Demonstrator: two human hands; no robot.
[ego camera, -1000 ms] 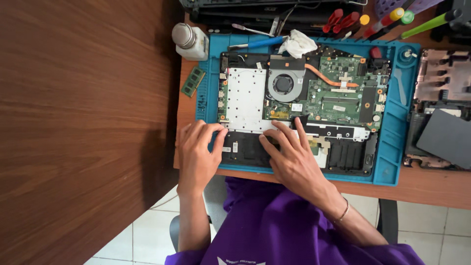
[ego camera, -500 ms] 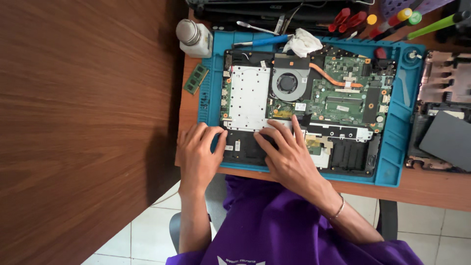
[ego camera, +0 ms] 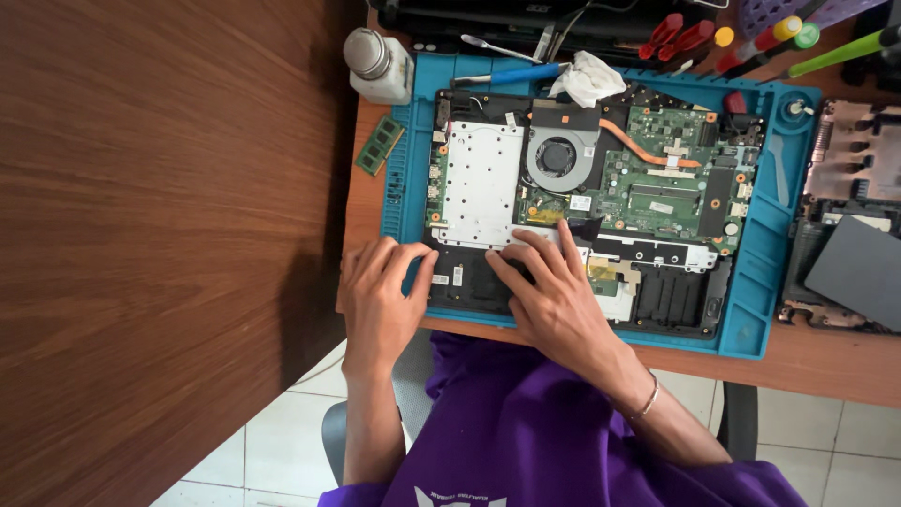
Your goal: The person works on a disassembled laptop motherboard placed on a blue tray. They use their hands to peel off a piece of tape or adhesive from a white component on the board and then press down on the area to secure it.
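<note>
An opened laptop (ego camera: 582,207) lies on a blue work mat (ego camera: 765,300), its green circuit board, round fan (ego camera: 558,155) and silver metal plate (ego camera: 483,183) exposed. My left hand (ego camera: 380,300) rests on the laptop's near left corner, fingers spread over the black casing. My right hand (ego camera: 554,296) lies flat on the black part just below the silver plate, fingertips at its lower edge. Neither hand holds a tool.
A white bottle (ego camera: 375,64) and a green memory stick (ego camera: 379,145) sit left of the mat. A crumpled white tissue (ego camera: 587,77), a blue tool (ego camera: 511,75) and coloured screwdrivers (ego camera: 751,38) lie along the back. More laptop parts (ego camera: 849,244) lie to the right. A wooden panel (ego camera: 160,235) fills the left.
The view has shifted slightly. My right hand's fingers have edged a little along the black part; my left hand stays at the corner.
</note>
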